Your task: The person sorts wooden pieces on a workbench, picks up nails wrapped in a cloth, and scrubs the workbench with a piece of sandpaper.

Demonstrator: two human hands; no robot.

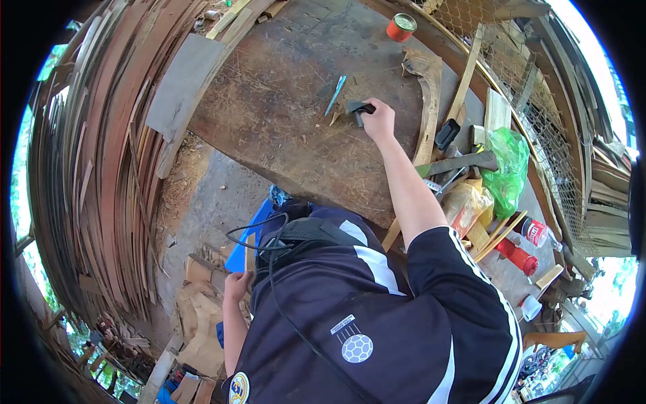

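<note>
My right hand [379, 120] is closed around a small black and grey tool [359, 109], whose exact kind I cannot make out. The tool is over the worn brown wooden tabletop [269, 101]. Just beyond it lie a light blue pen [335, 95] and a small wood chip [334, 118]. Down beside my body, my left hand [235, 286] is closed near a narrow light wood strip [250, 252]. Whether the fingers grip that strip is hard to see.
A red tin [402, 27] stands at the table's far edge. Curved wood [431, 101], a hatchet-like tool [464, 163], a green plastic bag [505, 168] and bottles [538, 233] crowd the right. Stacked planks [101, 168] fill the left. A black cable [282, 303] crosses my shirt.
</note>
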